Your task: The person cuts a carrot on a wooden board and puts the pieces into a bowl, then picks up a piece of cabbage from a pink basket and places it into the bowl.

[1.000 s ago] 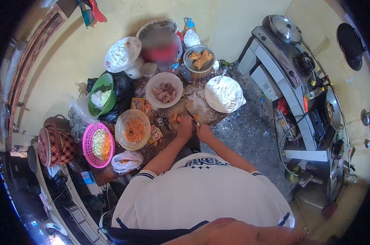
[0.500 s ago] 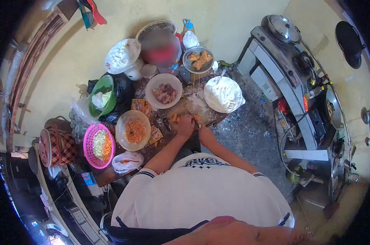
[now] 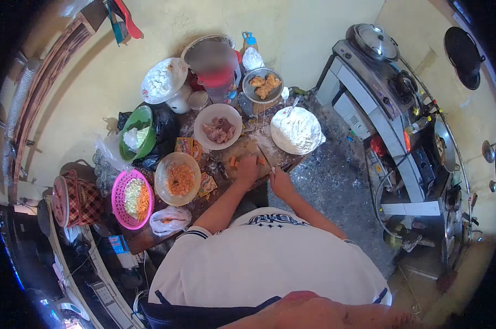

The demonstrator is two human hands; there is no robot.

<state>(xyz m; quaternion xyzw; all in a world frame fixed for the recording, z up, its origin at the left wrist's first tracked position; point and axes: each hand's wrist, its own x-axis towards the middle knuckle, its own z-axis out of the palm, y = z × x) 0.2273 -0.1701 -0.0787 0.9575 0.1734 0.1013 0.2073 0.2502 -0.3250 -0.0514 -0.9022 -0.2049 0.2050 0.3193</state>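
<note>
On a wooden cutting board (image 3: 244,149), my left hand (image 3: 247,169) is lowered over orange pieces (image 3: 261,161), with its fingertips too small and hidden to make out. Just to its right, my right hand (image 3: 281,182) is closed round the handle of a knife (image 3: 266,157), whose blade points up and away over the board. Beyond the board is a white bowl of raw meat (image 3: 219,130). A large bowl of white flour (image 3: 297,130) stands to the right of it. A bowl of chopped orange pieces (image 3: 179,179) lies left of my left hand.
A pink basket (image 3: 117,196) of shredded vegetables, a green basket (image 3: 145,149) and a tied plastic bag (image 3: 170,220) stand at the left. Fried pieces (image 3: 265,85) lie in a strainer at the back. A stove (image 3: 368,77) is on the right.
My right hand has moved slightly right and down, apart from my left hand, and more of the knife blade shows. The whole view has shifted slightly.
</note>
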